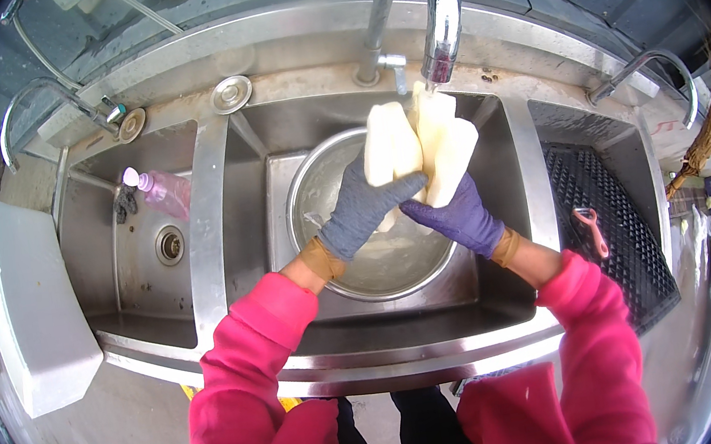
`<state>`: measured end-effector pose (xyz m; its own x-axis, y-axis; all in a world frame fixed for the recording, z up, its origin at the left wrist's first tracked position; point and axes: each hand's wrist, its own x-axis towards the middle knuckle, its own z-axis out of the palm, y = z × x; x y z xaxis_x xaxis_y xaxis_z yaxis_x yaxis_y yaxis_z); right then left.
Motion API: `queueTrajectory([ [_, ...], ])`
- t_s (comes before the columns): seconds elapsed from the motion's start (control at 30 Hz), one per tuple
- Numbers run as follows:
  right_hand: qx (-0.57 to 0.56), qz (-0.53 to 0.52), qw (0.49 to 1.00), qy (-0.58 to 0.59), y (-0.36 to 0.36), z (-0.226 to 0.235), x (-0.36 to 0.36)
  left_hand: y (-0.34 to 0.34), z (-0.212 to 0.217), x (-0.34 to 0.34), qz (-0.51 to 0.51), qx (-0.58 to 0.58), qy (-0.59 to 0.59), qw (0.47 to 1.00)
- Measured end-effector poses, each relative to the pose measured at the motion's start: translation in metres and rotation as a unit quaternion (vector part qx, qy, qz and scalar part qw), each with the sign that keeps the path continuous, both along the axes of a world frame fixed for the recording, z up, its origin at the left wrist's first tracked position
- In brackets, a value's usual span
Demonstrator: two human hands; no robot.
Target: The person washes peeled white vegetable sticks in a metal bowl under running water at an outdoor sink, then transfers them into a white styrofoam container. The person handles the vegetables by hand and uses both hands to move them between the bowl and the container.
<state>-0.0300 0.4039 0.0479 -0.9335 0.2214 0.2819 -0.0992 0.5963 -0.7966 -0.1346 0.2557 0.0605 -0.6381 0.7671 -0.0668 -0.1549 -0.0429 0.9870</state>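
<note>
Over the middle sink (249,263), both my gloved hands hold a bundle of long, pale cream pieces that look like peeled vegetables. My left hand (363,212), in a grey glove, grips the pieces (390,145) on the left with its thumb across them. In a purple-blue glove, my right hand (462,224) closes around the lower end of the pieces (450,156) on the right. Their upper ends are just under the spout of a chrome faucet (441,22). Below my hands sits a round metal basin (294,203) with water in it, partly hidden by them.
A pink pump bottle (165,193) lies in the left sink near its drain (169,245). The right sink holds a black ridged mat (578,170) with a pink peeler (593,231) on it. A white foam box (34,300) stands at far left. Two round drain covers (232,94) rest on the back ledge.
</note>
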Motion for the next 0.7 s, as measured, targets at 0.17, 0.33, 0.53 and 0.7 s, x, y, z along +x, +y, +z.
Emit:
queueTrajectory([
  [0.17, -0.237, -0.006, 0.964, -0.118, 0.009, 0.009, -0.002, 0.008, 0.000, -0.003, 0.005, -0.009, 0.000, 1.000],
  [0.33, -0.190, -0.008, 0.977, -0.098, 0.015, 0.010, -0.002, 0.016, -0.012, -0.009, -0.027, 0.036, -0.092, 0.995],
  [0.53, 0.025, -0.031, 0.999, 0.014, 0.015, -0.006, -0.008, 0.023, -0.019, -0.009, -0.061, 0.052, -0.099, 0.992],
  [0.7, 0.001, -0.017, 1.000, -0.001, 0.014, -0.014, -0.008, 0.031, -0.033, 0.000, -0.024, 0.041, -0.055, 0.997],
])
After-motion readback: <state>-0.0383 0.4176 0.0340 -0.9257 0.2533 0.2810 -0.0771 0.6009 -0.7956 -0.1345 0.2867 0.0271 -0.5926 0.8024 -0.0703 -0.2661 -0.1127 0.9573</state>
